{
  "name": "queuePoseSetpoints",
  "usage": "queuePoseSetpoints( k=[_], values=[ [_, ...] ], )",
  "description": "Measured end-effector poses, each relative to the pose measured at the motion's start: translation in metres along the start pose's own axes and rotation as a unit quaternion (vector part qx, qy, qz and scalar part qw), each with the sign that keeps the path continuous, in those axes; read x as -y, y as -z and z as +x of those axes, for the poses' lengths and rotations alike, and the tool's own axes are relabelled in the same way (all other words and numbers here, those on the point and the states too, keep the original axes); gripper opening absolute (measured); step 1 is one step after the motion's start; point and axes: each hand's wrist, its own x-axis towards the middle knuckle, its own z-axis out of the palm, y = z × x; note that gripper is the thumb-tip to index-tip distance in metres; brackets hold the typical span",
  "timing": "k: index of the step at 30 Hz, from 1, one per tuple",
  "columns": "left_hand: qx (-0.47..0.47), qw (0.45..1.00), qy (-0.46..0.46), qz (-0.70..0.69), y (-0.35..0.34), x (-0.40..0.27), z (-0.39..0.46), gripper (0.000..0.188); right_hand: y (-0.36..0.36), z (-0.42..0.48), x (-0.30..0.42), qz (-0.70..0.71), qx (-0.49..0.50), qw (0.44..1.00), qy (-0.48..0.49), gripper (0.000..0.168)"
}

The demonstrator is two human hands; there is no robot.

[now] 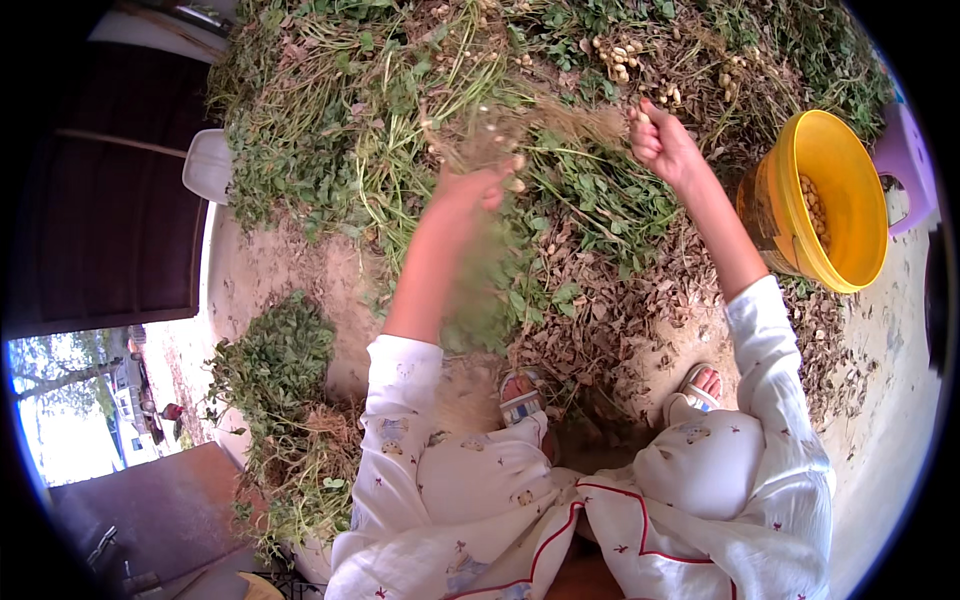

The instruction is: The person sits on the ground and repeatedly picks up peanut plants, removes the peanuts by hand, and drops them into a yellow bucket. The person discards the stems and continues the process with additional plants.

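Observation:
My left hand (472,187), blurred by motion, is closed around a peanut plant. Its roots and a few pods (516,172) stick out past the fingers, and its leafy top (484,285) hangs below the wrist as a green smear. To the right, my right hand (660,146) is curled shut, with a pale peanut pod (642,117) showing at the thumb and forefinger. Thin brown roots (577,120) stretch blurred between the two hands. Under and beyond both hands spreads a heap of pulled peanut plants (322,112), with a cluster of pods (619,56) beyond my right hand.
A yellow bucket (855,225) with peanuts inside stands at the right, beside a purple plastic stool (904,165). Dry leaves (592,330) litter the floor near my sandalled feet. Another plant pile (285,360) lies at left. A white long-handled scoop or dustpan (208,166) is by the dark door.

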Motion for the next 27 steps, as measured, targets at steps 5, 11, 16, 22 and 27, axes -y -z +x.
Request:
queuePoseSetpoints(
  k=[5, 11, 16, 22, 27],
  values=[
    [0.069, 0.991, 0.017, -0.115, 0.052, -0.001, -0.003, 0.024, -0.05, -0.037, -0.03, -0.091, 0.077, 0.987, -0.112, 0.032],
    [0.1, 0.977, 0.031, -0.184, 0.057, -0.006, -0.009, 0.025, -0.101, -0.023, -0.067, -0.287, 0.174, 0.939, -0.078, 0.024],
    [0.112, 0.982, 0.058, -0.143, 0.061, -0.007, -0.01, 0.023, -0.15, -0.028, -0.084, -0.322, 0.179, 0.93, 0.01, 0.041],
    [0.057, 0.99, 0.055, -0.119, 0.054, 0.0, 0.0, 0.022, -0.13, -0.015, -0.085, -0.441, 0.21, 0.871, 0.059, 0.032],
    [-0.065, 0.993, 0.066, -0.072, 0.033, 0.003, 0.009, 0.022, -0.129, -0.046, -0.072, -0.413, 0.302, 0.859, 0.007, 0.036]
  ],
)
